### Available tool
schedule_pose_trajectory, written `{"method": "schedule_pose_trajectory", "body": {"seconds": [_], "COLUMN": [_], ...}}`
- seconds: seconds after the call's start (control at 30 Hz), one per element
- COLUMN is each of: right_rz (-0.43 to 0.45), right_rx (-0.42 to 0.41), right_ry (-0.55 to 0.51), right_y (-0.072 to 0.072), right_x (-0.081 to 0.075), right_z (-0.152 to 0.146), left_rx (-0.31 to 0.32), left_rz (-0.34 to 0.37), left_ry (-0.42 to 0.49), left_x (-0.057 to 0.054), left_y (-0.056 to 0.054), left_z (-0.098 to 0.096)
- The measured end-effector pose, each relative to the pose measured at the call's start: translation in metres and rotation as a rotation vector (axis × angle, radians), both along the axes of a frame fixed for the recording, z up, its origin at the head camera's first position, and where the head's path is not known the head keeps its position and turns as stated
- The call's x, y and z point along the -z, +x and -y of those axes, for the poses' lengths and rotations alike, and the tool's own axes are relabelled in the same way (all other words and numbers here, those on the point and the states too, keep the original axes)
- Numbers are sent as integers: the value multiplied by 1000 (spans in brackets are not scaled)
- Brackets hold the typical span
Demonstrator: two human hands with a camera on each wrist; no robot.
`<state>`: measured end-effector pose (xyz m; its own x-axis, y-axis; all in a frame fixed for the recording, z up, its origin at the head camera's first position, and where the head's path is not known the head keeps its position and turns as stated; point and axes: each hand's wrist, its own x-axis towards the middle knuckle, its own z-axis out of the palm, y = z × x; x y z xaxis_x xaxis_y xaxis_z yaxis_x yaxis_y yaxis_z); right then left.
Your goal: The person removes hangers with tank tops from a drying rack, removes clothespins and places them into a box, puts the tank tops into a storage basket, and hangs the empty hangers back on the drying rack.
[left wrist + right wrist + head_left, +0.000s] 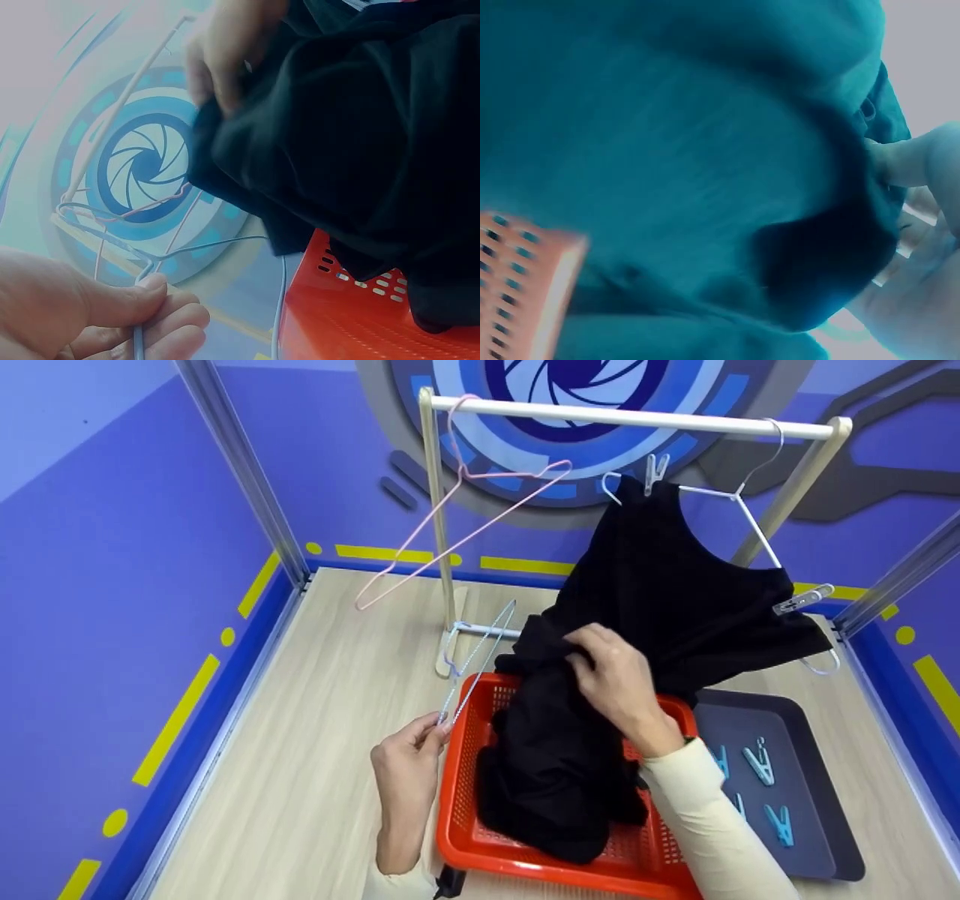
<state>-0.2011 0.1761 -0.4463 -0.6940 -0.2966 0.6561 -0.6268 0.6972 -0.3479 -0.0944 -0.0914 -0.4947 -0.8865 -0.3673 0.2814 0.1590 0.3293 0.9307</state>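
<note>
My left hand [409, 765] grips a light blue wire hanger [480, 660] at the left rim of the red basket; in the left wrist view thumb and fingers close round the hanger's wire [139, 341]. Over the basket, my right hand [615, 679] pinches the edge of a black garment [555, 765], which is bunched up and drapes down into the basket. In the right wrist view the cloth [705, 150] looks teal and fills most of the picture, with the thumb [904, 161] pressed on its edge.
A rack's white bar [600, 416] carries a pink hanger [465, 540] and a white hanger [757, 525] with a black top [660, 562] held by clothespins [802, 600]. The red basket [450, 810] stands in front. A grey tray [817, 780] with several blue clothespins [780, 825] lies right.
</note>
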Motion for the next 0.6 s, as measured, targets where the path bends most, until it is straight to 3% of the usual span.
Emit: {"method": "schedule_pose_trajectory", "body": {"seconds": [0.17,0.33,0.43,0.6], "right_rz": [-98,-113,-100,-22], "right_rx": [-36,-87,-115,-146], "right_ry": [-37,-20,74,252], "right_y": [24,52,65,75], "right_x": [-25,-38,-34,-14], "right_z": [-3,-5,-4,1], "left_rx": [-6,8,11,18], "left_rz": [3,10,7,2], "left_ry": [-23,8,18,14], "left_x": [1,1,1,2], "left_y": [1,1,1,1], "left_z": [-1,-2,-3,-3]}}
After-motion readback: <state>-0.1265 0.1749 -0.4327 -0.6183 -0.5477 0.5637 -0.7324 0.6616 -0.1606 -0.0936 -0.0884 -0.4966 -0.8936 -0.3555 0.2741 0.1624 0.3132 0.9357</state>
